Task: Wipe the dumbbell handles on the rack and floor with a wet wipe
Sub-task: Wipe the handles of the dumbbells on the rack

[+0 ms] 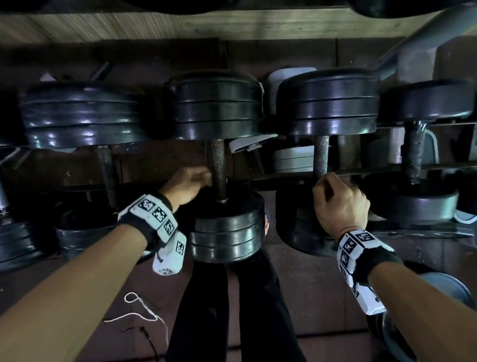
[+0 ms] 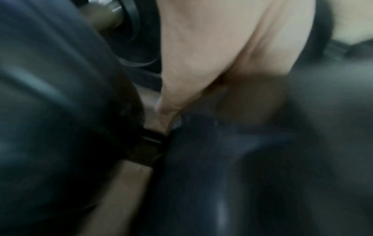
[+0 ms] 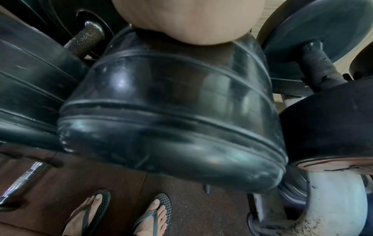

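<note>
- dim gym corner with a reddish-brown floor (image 1: 303, 298) and a low rack (image 1: 374, 174) carrying black-plated dumbbells side by side; a white cord (image 1: 141, 310) lies loose on the floor by the person's legs.
- left hand (image 1: 186, 184) sits against the knurled handle of the middle dumbbell (image 1: 217, 163), fingers curled at its near end — the wet wipe is not clearly visible there, and the left wrist view is too blurred to settle it.
- right hand (image 1: 339, 204) is closed in a fist round the near end of the next dumbbell's handle (image 1: 321, 154); whether any wipe is inside i cannot tell.
- judged risk: the near plates (image 1: 227, 229) hang over sandalled feet (image 3: 155, 212), so a hard tug could roll a dumbbell off the rail onto the toes.
- judged risk: rough knurling could shred a thin wipe, and the far ends under the upper plates may get missed.
</note>
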